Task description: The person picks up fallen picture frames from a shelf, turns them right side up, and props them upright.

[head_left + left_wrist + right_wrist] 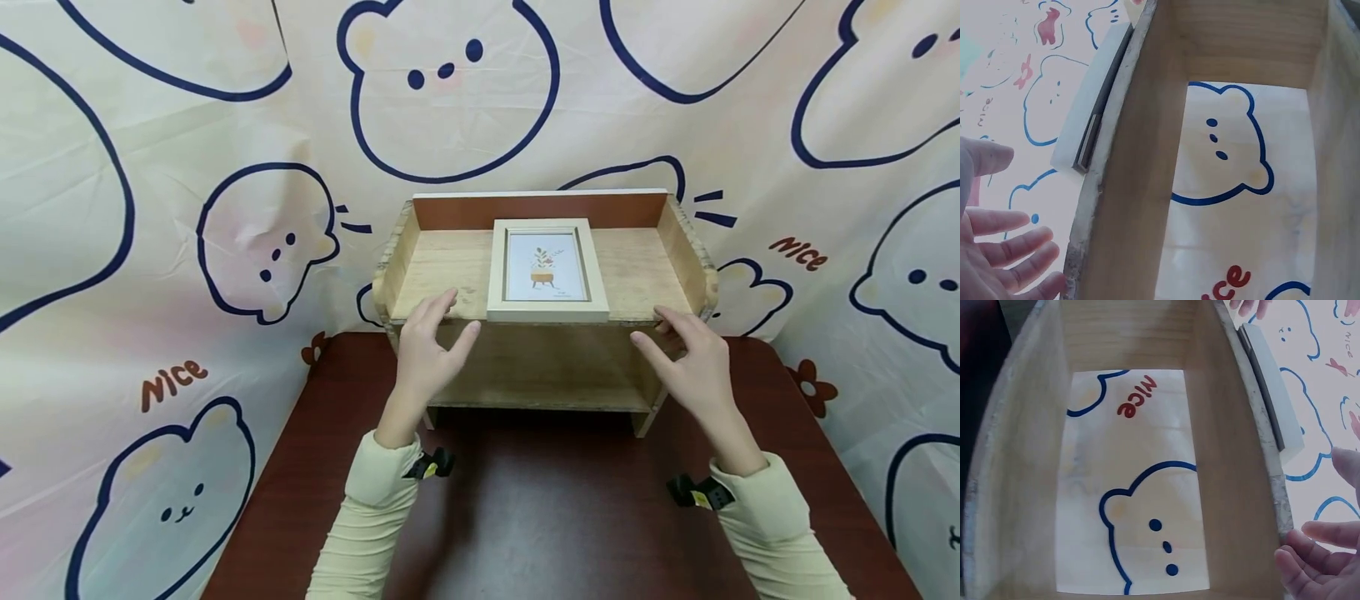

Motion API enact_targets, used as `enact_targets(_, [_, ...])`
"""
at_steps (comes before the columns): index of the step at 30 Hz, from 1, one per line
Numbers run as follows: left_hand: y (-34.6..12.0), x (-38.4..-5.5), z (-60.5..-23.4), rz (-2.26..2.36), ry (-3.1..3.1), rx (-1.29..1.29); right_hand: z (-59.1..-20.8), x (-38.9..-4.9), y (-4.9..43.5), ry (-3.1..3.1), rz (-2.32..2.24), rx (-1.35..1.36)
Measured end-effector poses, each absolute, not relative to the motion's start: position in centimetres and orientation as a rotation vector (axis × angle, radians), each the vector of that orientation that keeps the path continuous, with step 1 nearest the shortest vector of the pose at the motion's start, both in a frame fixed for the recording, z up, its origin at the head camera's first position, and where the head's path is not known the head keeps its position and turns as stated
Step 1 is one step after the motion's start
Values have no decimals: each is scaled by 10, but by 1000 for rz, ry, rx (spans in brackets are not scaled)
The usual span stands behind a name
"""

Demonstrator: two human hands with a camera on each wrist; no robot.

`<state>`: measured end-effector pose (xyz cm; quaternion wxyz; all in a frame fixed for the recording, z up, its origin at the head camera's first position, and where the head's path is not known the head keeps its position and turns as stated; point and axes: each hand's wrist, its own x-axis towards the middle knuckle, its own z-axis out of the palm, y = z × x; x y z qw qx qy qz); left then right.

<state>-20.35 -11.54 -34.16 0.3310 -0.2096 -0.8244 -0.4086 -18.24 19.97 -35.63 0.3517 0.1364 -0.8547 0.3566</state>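
A cream picture frame with a potted-plant print sits at the middle of the top board of a small wooden shelf, its lower edge along the board's front. My left hand is held at the shelf's front left corner, thumb apart from the fingers, holding nothing. On the other side my right hand hovers by the front right corner, fingers slightly bent and also holding nothing. Both wrist views show fingertips close to the top board's front edge; whether they touch it I cannot tell. The frame's side shows past that edge.
The shelf stands on a dark red-brown table, against a curtain printed with bears. Raised side panels and a back rail border the top board. Below is an open compartment.
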Motion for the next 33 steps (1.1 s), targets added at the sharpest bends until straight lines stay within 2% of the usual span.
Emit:
enact_targets(13, [-113, -224, -317, -1044, -2315, -484, -321, -208, 190, -2316, 972, 392])
enact_targets(33, [-103, -257, -301, -865, -2730, -474, -297, -243, 173, -2813, 926, 281])
